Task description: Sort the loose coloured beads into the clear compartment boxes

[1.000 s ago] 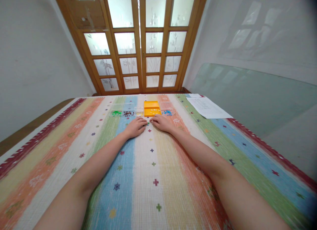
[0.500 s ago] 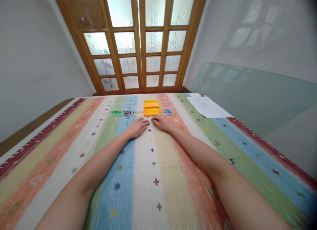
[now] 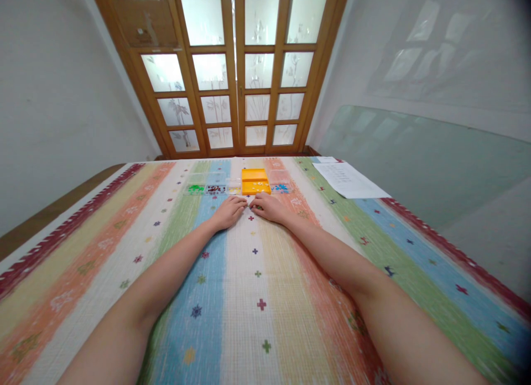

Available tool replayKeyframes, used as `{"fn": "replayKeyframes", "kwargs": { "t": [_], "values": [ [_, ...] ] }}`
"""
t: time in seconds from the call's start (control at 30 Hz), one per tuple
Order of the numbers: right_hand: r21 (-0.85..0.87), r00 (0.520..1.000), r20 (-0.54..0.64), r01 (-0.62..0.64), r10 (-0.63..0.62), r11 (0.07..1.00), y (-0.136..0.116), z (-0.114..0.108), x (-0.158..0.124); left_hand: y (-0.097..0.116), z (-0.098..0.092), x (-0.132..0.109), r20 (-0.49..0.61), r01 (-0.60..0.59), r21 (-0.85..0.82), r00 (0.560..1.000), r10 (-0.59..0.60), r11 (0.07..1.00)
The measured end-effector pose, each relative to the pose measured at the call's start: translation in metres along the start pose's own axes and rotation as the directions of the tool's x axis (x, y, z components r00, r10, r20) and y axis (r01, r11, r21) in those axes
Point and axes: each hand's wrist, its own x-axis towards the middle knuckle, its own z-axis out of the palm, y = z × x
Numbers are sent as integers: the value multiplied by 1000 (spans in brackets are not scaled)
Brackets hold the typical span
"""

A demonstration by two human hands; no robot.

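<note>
Both my arms reach far forward over a striped cloth (image 3: 257, 296). My left hand (image 3: 229, 211) and my right hand (image 3: 269, 206) lie palm down, side by side, with their fingertips almost meeting just in front of an orange tray (image 3: 254, 181). The fingers of both hands are curled and pinched together; what they hold, if anything, is too small to make out. Small piles of coloured pieces sit left of the tray: green pieces (image 3: 194, 189) and dark pieces (image 3: 215, 189). Blue pieces (image 3: 280, 187) lie to its right.
A white printed sheet (image 3: 347, 180) lies at the far right of the cloth. A wooden door with frosted glass panes (image 3: 238, 69) stands behind the table. A glass panel (image 3: 415, 158) leans against the right wall.
My two hands have drawn a little closer together, so that their fingertips nearly touch in front of the orange tray. The arms have hardly moved.
</note>
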Motion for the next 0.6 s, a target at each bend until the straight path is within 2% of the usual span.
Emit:
{"fn": "replayKeyframes", "kwargs": {
  "t": [0.17, 0.23, 0.3, 0.37, 0.43, 0.5, 0.6],
  "values": [
    [15, 1000, -18, -5, 5, 1000, 0, 2, 1, -4, 2, -1, -87, 39, -150, 995, -53, 988],
    [29, 999, -31, -10, 11, 1000, 2, 4, 0, -5, 1, -1, -139, 62, -266, 985, -102, 962],
    [48, 999, -46, -23, 25, 999, 4, 4, 0, -6, -2, 1, -182, 103, -442, 962, -201, 891],
    [66, 998, -52, -44, 48, 997, 6, 3, -1, -9, -8, 4, -181, 150, -673, 916, -358, 724],
    [80, 997, -43, -55, 58, 995, 6, 1, -2, -15, -16, 6, -130, 146, -873, 851, -510, 466],
    [92, 998, -33, -49, 53, 995, 5, -1, -3, -25, -26, 7, -81, 77, -970, 791, -606, 231],
    [99, 999, -30, -35, 38, 994, 3, -2, -3, -46, -45, 1, -75, -50, -997, 720, -690, 57]
  ]
}}
